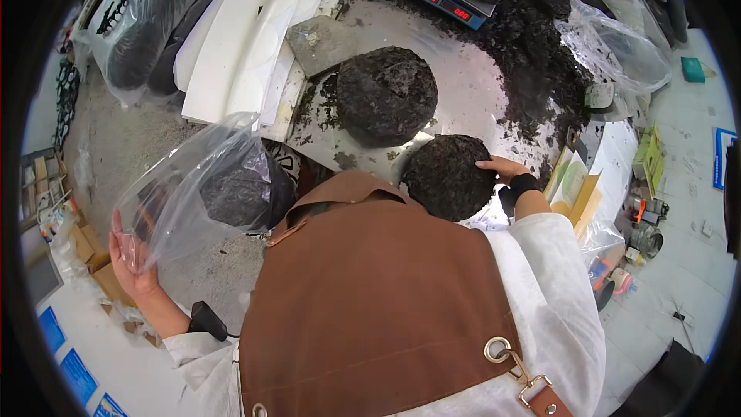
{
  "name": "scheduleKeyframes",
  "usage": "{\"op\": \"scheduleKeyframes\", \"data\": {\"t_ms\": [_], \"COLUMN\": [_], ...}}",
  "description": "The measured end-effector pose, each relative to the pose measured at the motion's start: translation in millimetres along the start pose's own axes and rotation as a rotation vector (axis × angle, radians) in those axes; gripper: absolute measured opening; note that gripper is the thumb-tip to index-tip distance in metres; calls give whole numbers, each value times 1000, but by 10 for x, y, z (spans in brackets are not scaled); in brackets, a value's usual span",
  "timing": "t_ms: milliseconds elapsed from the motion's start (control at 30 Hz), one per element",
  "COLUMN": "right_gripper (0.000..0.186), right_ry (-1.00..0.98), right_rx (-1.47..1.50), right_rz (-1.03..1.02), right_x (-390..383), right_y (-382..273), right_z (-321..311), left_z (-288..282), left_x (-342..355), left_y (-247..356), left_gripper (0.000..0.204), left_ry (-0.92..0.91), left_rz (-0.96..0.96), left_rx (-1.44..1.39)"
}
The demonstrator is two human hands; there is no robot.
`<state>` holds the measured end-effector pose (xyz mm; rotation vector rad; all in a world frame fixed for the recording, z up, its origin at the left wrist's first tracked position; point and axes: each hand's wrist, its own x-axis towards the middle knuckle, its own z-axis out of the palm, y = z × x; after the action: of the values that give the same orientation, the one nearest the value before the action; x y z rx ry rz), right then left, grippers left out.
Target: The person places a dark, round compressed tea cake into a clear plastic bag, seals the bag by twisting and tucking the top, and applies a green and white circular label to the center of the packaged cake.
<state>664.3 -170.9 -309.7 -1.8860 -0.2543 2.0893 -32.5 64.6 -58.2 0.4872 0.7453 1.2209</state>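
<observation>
Metal table [471, 100] edge: right hand [503, 167] on dark cake [448, 176].

You wear a brown apron [378, 301] with a metal ring and clasp [513, 367] on its strap, over white long sleeves [552, 278]. Your right wrist carries a black band [521, 185], possibly a watch; your left hand [131, 262] is bare.

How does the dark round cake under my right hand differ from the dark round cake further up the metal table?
The near dark round cake sits at the metal table edge with the right hand resting on it; the far dark round cake lies mid-table, untouched and fully visible. The near one is partly hidden by the apron. Both are dark, domed and crumbly.
</observation>
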Motion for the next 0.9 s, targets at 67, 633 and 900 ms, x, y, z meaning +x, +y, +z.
{"op": "scheduleKeyframes", "data": {"t_ms": [67, 633, 900], "right_gripper": [71, 87, 96], "right_ry": [-46, 943, 1130], "right_rx": [92, -731, -1134], "right_rz": [-140, -801, -615], "right_x": [-11, -1628, -1087], "right_y": [24, -386, -446], "right_z": [156, 710, 1305], "left_z": [32, 82, 282], "left_x": [-9, 107, 45], "left_y": [-13, 141, -18], "left_gripper": [43, 46, 44], "left_ry": [-12, 45, 175], "left_rz": [-4, 8, 81], "left_rx": [8, 197, 639]}}
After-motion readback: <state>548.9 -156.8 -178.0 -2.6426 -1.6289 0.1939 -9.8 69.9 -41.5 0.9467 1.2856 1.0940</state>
